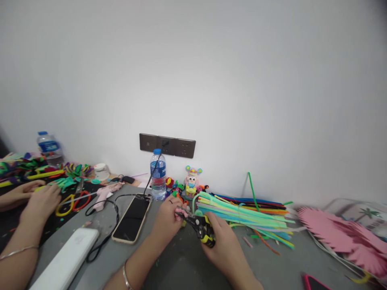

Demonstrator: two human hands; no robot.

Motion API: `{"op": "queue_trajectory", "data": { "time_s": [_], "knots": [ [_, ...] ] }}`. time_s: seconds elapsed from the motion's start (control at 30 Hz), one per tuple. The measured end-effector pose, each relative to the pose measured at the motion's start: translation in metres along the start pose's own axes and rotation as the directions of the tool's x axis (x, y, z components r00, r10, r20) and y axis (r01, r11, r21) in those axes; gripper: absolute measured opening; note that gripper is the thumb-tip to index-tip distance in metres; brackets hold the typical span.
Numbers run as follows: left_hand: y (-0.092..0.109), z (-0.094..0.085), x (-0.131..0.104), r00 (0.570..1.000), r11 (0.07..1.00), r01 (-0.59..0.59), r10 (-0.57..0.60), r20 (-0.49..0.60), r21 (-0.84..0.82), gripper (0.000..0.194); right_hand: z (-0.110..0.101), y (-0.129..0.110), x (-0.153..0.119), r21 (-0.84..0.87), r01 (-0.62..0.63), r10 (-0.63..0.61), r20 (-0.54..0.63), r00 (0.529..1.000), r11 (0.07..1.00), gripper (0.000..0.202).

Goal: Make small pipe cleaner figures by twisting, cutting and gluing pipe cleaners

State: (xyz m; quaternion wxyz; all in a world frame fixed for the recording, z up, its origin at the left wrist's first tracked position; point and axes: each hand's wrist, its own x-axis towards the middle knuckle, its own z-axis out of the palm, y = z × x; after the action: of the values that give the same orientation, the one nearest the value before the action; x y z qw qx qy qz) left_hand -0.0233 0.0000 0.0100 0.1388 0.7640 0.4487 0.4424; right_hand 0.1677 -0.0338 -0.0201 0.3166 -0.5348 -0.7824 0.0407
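My left hand [166,215] pinches a small pink fuzzy piece [180,212], probably pipe cleaner, above the grey table. The black-and-yellow pliers [200,229], which look like wire strippers, are gripped in my right hand [225,245]. Their jaws reach left and meet the pink piece at my left fingertips; whether they are closed on it I cannot tell. Just behind my hands stands a small figure [191,183] with googly eyes and blue-and-yellow round ears. To the right of it lies a bundle of pipe cleaners [242,213] in many colours.
Left of my hands are a phone [132,219], a water bottle [158,177], a black cable [117,213], a pink glue gun [102,197] and a white box [66,257]. Another person's hands [42,201] work near scissors [72,203]. Pink cut paper [341,237] lies right.
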Motion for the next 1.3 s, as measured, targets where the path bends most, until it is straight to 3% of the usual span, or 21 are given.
{"op": "queue_trajectory", "data": {
  "time_s": [0.27,0.5,0.67,0.93,1.17,1.3],
  "knots": [
    [-0.008,-0.001,-0.003,0.992,0.999,0.018,-0.022,0.121,0.037,0.029,-0.007,0.001,0.006,-0.015,-0.068,0.07,0.178,0.982,0.998,0.055],
    [-0.007,-0.005,-0.001,0.989,0.993,-0.014,-0.004,0.147,0.121,0.029,-0.008,0.002,0.009,-0.065,-0.061,0.072,0.179,0.981,0.996,0.055],
    [-0.006,-0.006,-0.001,0.993,0.995,-0.041,0.03,0.118,0.092,0.034,-0.005,0.004,0.01,-0.081,-0.035,0.047,0.159,0.986,0.996,0.058],
    [-0.005,-0.006,0.001,0.993,0.987,-0.013,-0.006,0.121,0.158,0.024,-0.004,0.003,0.011,-0.079,-0.066,0.082,0.215,0.973,0.995,0.057],
    [-0.005,-0.003,-0.002,0.987,0.994,0.034,-0.05,0.156,0.102,0.028,-0.007,0.006,0.009,-0.069,0.049,-0.046,0.041,0.998,0.996,0.051],
    [-0.005,-0.003,-0.001,0.985,0.999,0.01,-0.019,0.169,0.049,0.027,-0.005,0.006,0.007,0.016,0.059,-0.06,0.038,0.997,0.998,0.054]
  ]
}}
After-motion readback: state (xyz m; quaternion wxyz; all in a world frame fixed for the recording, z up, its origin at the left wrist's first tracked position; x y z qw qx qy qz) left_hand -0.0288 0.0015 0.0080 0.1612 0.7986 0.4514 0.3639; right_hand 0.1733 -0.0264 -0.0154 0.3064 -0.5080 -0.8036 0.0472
